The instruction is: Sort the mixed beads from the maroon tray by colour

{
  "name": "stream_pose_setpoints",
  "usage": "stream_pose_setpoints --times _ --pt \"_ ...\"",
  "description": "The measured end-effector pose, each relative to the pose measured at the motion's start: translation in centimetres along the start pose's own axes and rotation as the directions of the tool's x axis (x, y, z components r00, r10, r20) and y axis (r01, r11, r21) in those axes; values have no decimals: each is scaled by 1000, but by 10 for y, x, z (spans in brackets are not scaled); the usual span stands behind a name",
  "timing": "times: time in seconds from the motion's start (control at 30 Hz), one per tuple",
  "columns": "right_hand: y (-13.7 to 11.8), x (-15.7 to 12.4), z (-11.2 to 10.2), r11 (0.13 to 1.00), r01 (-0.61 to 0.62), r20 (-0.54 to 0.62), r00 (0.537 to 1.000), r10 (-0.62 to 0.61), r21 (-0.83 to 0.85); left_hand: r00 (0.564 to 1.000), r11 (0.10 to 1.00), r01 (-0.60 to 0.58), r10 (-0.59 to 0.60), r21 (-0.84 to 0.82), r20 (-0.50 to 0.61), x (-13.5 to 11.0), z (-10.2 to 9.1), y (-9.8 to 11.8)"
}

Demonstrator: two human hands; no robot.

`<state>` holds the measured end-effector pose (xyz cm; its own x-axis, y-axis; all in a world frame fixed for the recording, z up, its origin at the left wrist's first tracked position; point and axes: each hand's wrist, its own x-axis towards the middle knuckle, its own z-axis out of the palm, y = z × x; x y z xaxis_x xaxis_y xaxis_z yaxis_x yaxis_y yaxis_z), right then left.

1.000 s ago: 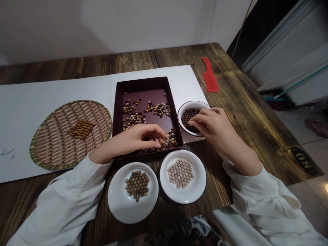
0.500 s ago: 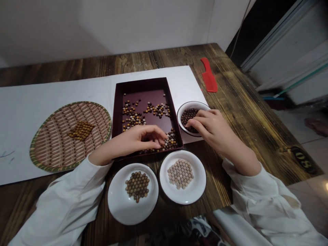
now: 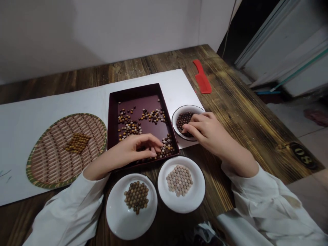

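Observation:
My left hand (image 3: 135, 147) rests over the near side of a dark maroon box (image 3: 110, 118), fingers curved and the thumb apart from them. No bead shows between its fingertips. Beneath and beside it lie mixed beads (image 3: 167, 147) in brown, yellow and pale tones. At the right, my right hand (image 3: 208, 131) is over a dark-rimmed white bowl (image 3: 174, 124), its thumb and fingers drawn together at the dark brown beads (image 3: 186, 119). Whatever the fingertips pinch, if anything, is hidden.
Two white dishes stand in front: one (image 3: 115, 218) with olive-brown beads, another (image 3: 197, 198) with pale beads. A woven round tray (image 3: 48, 153) with yellow-brown beads (image 3: 77, 142) lies left on white paper (image 3: 15, 119). A red comb (image 3: 203, 82) lies behind the bowl.
The view has shifted, so the box, dishes and tray appear lower and mostly slightly left. Both hands keep nearly the same poses over the box and the bowl.

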<state>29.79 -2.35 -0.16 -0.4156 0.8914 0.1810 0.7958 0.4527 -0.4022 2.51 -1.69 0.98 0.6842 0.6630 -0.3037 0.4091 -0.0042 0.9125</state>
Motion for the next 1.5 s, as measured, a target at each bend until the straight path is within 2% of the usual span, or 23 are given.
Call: stream_pose_setpoints --times 0.13,0.23,0.33,0.47,0.53,0.63,0.73,0.83,0.93,1.03,1.17,1.33,1.43,1.5 --pt "-2 1 -6 1000 -2 -22 1000 2 30 1000 1000 22 -22 12 19 0 -1 -1" --pt "-5 0 -11 995 -61 -135 988 71 77 999 997 49 -50 55 17 -1 -2 -3" --pt "-8 -3 -16 985 -100 -303 943 140 144 997 995 69 -70 69 15 -2 -3 -5" --pt "-9 -8 -18 964 -163 -465 851 245 208 997 995 70 -71 74 15 -2 -4 -7" --pt "-9 -10 -17 954 -180 -498 821 280 240 998 996 57 -59 71 15 -2 -4 -8" --pt "-12 -12 -16 949 -172 -492 822 286 264 998 998 57 -57 12 -8 -2 -5 -8" --pt "-16 -11 -17 971 -73 -459 871 174 228 995 985 93 -97 -145 -20 -2 -4 -6" --pt "-22 -8 -15 974 148 -371 925 -77 169 990 941 121 -137 -316 -28 -3 -2 -1" --pt "-29 -6 -6 934 337 -281 914 -294 118 992 890 29 -83 -455 -99 -3 6 6" --pt "-38 -7 4 895 436 -283 873 -396 93 981 842 -65 -43 -535 -188 -4 18 15" --pt "-47 -12 11 862 495 -313 841 -441 114 969 817 -94 -57 -569 -241 -7 36 25" --pt "-47 -16 9 865 490 -369 828 -423 108 954 879 -123 -23 -461 -298 -10 44 27" --pt "-41 -13 4 897 437 -384 841 -381 67 951 950 -125 33 -287 -306 -11 38 25" --pt "-33 -9 -1 940 340 -394 868 -304 25 943 993 -102 80 -53 -324 -11 30 21"
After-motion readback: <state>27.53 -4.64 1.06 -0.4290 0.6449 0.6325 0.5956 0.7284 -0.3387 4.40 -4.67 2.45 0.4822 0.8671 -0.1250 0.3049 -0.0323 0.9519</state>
